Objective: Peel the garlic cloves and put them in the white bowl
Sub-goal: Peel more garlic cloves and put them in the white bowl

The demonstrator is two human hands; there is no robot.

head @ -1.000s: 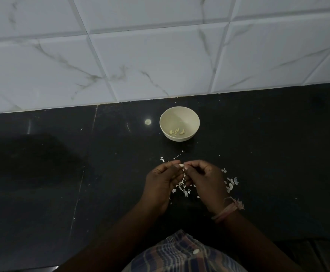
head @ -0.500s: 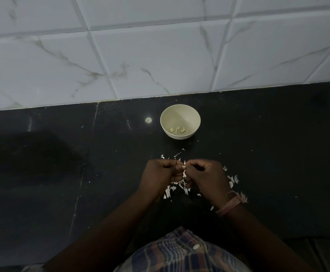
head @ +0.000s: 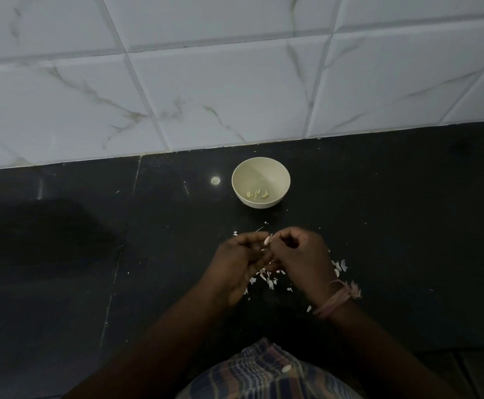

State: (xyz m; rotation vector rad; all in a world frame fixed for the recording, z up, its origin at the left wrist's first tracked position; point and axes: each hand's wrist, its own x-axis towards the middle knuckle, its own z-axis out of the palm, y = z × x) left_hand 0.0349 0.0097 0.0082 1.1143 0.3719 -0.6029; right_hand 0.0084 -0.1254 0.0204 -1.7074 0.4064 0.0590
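Clove: a small pale garlic clove (head: 267, 241) sits between the two hands, above the middle of the dark surface (head: 408, 226), near its front edge.
Left hand: the left hand (head: 239, 267) has its fingers curled around the clove, pinching it from the left.
Right hand: the right hand (head: 300, 256) is clenched beside it, fingertips picking at the clove's skin.
Bowl: the white bowl (head: 260, 182) stands toward the back edge, just beyond the hands, with a few peeled cloves (head: 257, 194) inside.
Peels: papery skins (head: 266, 279) lie scattered under and right of the hands.
Handling: likely light, firm and slippery once bare; the skin is thin and brittle. Best pinched at the ends, peeling from the tip.
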